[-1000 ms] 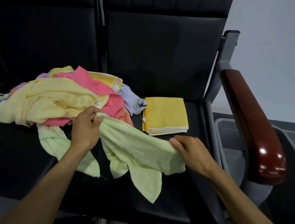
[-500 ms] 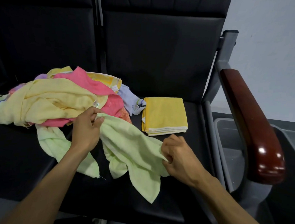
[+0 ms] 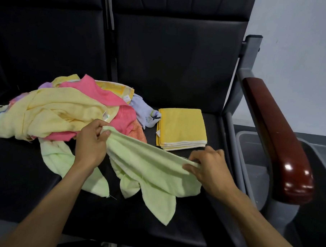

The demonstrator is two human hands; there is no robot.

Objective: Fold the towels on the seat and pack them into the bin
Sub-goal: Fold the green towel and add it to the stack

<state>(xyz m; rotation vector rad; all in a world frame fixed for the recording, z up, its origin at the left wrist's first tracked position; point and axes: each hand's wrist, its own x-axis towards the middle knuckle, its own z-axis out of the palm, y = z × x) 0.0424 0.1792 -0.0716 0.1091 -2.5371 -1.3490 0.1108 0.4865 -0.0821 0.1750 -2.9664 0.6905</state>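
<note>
Both hands pinch one edge of a pale green towel [image 3: 147,165], the left hand [image 3: 91,144] at the corner by the unfolded pile [image 3: 65,111], the right hand [image 3: 210,168] at the far end, above the black seat [image 3: 172,222]. One yellow towel [image 3: 182,127] lies folded behind; the grey bin [image 3: 253,164] beyond the armrest looks empty, though partly hidden. Folding is just starting: next, spread the towel flat and square its corners.
</note>
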